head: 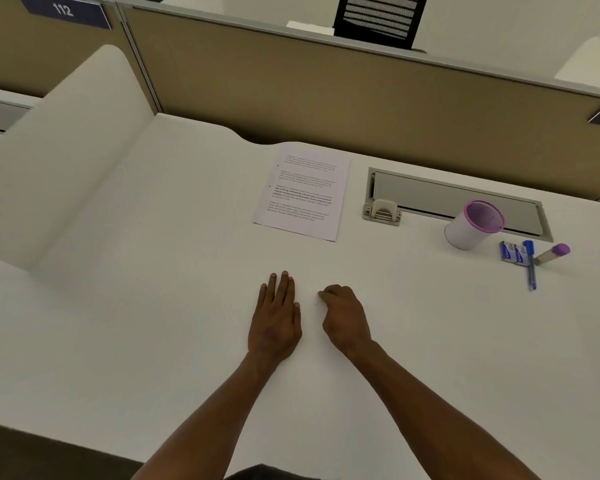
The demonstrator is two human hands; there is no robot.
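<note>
My left hand (276,317) lies flat on the white desk (153,323), fingers straight and together, pointing away from me. Just to its right my right hand (343,315) rests on the desk with its fingers curled under; nothing shows plainly in it, only a faint pale speck by the fingertips. A printed sheet of paper (302,192) lies flat farther back, apart from both hands.
Right of the sheet sit a beige hole punch (381,211) and a grey cable hatch (458,199). A white cup with a pink rim (471,225), small blue boxes (513,252), a blue pen (530,265) and a purple-capped tube (551,254) stand far right. A tan partition (326,98) bounds the back, a white divider (59,161) the left.
</note>
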